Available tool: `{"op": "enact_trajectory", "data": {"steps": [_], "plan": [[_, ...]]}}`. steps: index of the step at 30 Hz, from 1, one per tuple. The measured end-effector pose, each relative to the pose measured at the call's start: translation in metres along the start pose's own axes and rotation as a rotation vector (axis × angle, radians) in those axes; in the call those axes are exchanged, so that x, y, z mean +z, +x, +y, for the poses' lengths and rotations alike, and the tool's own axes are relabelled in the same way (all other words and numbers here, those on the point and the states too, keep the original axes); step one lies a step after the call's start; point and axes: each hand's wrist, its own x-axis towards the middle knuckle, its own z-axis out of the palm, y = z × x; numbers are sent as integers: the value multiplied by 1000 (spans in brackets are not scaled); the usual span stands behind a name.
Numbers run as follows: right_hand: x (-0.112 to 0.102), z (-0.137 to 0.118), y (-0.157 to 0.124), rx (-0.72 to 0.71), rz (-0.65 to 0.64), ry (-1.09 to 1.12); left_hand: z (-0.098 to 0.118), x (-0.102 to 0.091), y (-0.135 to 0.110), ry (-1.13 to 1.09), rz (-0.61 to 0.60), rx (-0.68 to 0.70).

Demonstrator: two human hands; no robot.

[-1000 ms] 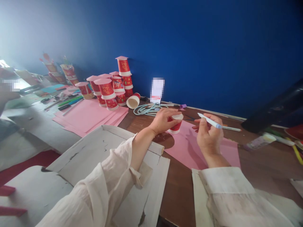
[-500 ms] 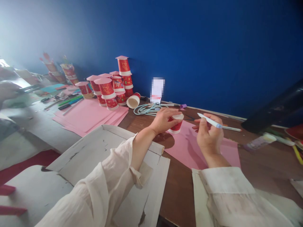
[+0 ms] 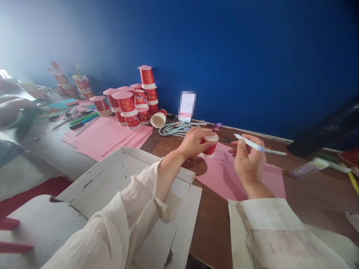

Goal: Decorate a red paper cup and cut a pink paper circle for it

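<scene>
My left hand (image 3: 193, 142) is wrapped around a small red paper cup (image 3: 209, 146) that stands upside down on a pink paper sheet (image 3: 224, 175). My right hand (image 3: 248, 158) hovers just right of the cup, fingers pinched on a white pen (image 3: 249, 143) with a blue band. The pen points left toward the cup but stays clear of it. Both arms wear cream sleeves.
A stack of pink sheets (image 3: 108, 136) lies to the left, with piled red cups (image 3: 134, 101) behind it and one cup on its side (image 3: 157, 120). A coiled light cable (image 3: 174, 129) lies near the blue wall. White boards (image 3: 120, 186) cover the near table. Another person's arm (image 3: 11, 112) is at far left.
My hands, the cup and the pen have hardly moved. The other person's arm at far left has shifted lower.
</scene>
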Motion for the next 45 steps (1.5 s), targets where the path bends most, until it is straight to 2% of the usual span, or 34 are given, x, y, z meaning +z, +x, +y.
{"op": "enact_trajectory", "data": {"steps": [9,14,19,24,28,32,37,45], "plan": [[-2,-1,-1,1,-25,6,0,0,0,12,-1,11],[-4,-7,-3,11,-38,-27,2,-5,1,39,-47,2],[-11,-16,-10,-60,-31,-138,5,-10,4,100,-90,-63],[-14,-27,-27,-107,-177,-86,5,-12,9,165,-143,-63],[-6,-29,-38,-172,-339,-59,6,-15,13,167,-173,-73],[9,-20,-40,-195,-449,-127,9,-18,15,155,-205,-100],[25,-9,-38,-157,-499,-197,10,-19,16,173,-241,-124],[35,-11,-37,-130,-532,-330,10,-21,16,190,-287,-126]]}}
